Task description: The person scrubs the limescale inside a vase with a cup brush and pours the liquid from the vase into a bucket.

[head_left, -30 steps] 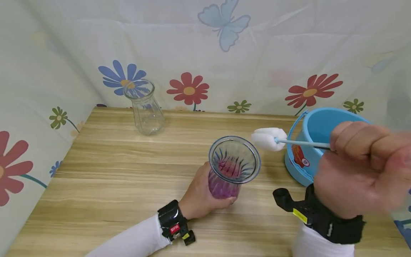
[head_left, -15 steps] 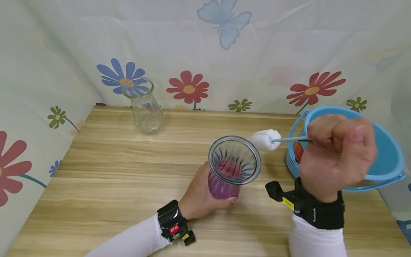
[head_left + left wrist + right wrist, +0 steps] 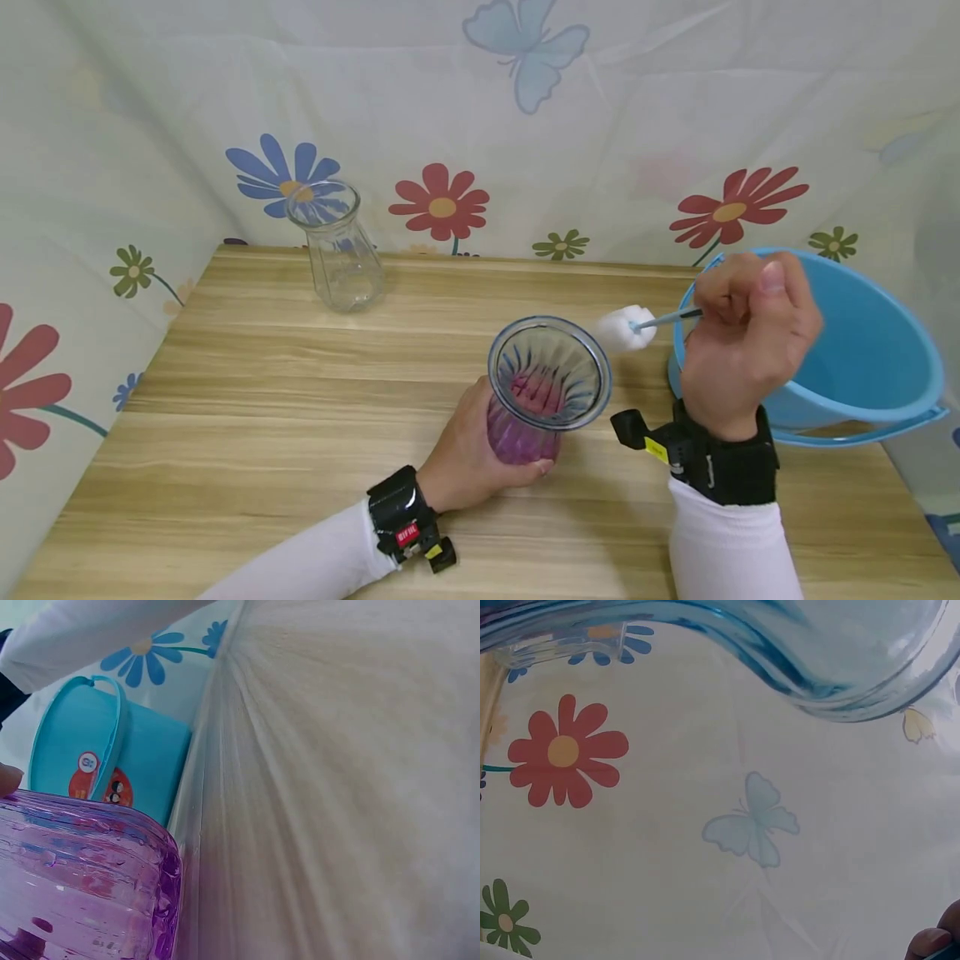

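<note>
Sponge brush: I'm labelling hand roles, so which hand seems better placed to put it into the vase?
Likely the right hand: it holds the sponge brush near the vase, which the left hand grips.

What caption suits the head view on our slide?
Left hand grips a tinted vase; right hand holds a white-headed brush near a blue bucket.

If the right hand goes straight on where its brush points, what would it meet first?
Most likely the purple-blue vase, near its rim: in the head view the brush in the right hand points toward it. Depth is unclear, so the brush might pass above or behind.
</note>
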### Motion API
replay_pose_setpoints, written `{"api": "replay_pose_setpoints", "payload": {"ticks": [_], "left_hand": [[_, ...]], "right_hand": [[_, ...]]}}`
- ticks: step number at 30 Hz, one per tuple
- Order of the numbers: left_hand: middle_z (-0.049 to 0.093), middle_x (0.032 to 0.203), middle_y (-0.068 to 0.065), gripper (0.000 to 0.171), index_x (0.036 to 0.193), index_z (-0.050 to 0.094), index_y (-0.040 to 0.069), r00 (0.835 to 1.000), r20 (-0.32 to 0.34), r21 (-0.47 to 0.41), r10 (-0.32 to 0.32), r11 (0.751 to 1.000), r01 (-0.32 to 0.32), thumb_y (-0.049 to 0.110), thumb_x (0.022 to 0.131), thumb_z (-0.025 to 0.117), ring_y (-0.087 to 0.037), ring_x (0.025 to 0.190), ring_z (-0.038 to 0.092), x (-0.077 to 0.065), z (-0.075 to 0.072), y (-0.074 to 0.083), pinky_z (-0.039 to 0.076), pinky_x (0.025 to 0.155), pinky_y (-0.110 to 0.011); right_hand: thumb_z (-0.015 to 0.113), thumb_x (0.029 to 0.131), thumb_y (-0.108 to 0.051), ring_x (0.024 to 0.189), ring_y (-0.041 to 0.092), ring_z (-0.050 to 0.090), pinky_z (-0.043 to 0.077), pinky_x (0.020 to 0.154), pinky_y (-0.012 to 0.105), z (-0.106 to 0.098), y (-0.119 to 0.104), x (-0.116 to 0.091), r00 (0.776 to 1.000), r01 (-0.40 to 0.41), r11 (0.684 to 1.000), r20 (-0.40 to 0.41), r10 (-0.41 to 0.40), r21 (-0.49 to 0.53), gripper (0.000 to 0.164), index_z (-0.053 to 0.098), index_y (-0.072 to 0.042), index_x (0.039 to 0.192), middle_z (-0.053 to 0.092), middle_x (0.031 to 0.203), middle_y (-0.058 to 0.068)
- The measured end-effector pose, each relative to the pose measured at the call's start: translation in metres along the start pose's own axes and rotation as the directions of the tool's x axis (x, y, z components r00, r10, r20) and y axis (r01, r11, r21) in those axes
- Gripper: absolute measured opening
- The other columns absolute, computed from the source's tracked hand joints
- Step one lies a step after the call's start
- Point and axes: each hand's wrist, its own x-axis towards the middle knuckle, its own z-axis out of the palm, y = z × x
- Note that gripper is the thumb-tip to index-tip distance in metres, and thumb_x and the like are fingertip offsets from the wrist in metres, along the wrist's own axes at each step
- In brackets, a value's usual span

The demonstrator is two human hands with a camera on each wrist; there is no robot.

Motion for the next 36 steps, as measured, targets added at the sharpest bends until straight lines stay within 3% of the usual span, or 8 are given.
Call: {"api": "replay_pose_setpoints", "payload": {"ticks": [18, 26, 36], "left_hand": [[0.054, 0.139, 0.002, 0.100, 0.152, 0.037, 0.027, 1.000, -0.005, 0.027, 0.014, 1.000, -0.014, 0.046, 0.070, 0.092, -0.015, 0.128, 0.050, 0.001, 0.000, -0.001, 0.048, 0.107, -0.042], [0.053, 0.139, 0.002, 0.100, 0.151, 0.038, 0.027, 1.000, 0.001, 0.002, 0.006, 1.000, -0.006, 0.043, 0.069, 0.094, -0.015, 0.129, 0.049, 0.000, 0.000, -0.001, 0.048, 0.107, -0.043], [0.054, 0.138, 0.001, 0.100, 0.150, 0.039, 0.026, 1.000, -0.003, -0.002, 0.005, 1.000, -0.005, 0.043, 0.069, 0.094, -0.015, 0.127, 0.050, 0.000, 0.000, 0.000, 0.048, 0.106, -0.043]], "right_hand": [[0.055, 0.097, -0.009, 0.056, 0.018, 0.039, 0.037, 0.057, 0.022, -0.029, 0.034, 0.001, 0.990, -0.123, 0.983, 0.058, 0.132, -0.135, 0.039, 0.048, 0.002, 0.060, 0.043, 0.057, 0.005], [0.056, 0.098, -0.009, 0.058, 0.019, 0.038, 0.033, 0.057, 0.025, -0.033, 0.040, -0.001, 0.980, -0.185, 0.969, 0.038, 0.194, -0.161, 0.045, 0.046, -0.002, 0.054, 0.038, 0.055, 0.006], [0.054, 0.100, -0.006, 0.053, 0.017, 0.032, 0.025, 0.056, 0.028, -0.038, 0.051, 0.000, 0.978, -0.202, 0.968, 0.019, 0.207, -0.150, 0.052, 0.037, 0.000, 0.052, 0.033, 0.054, 0.007]]}}
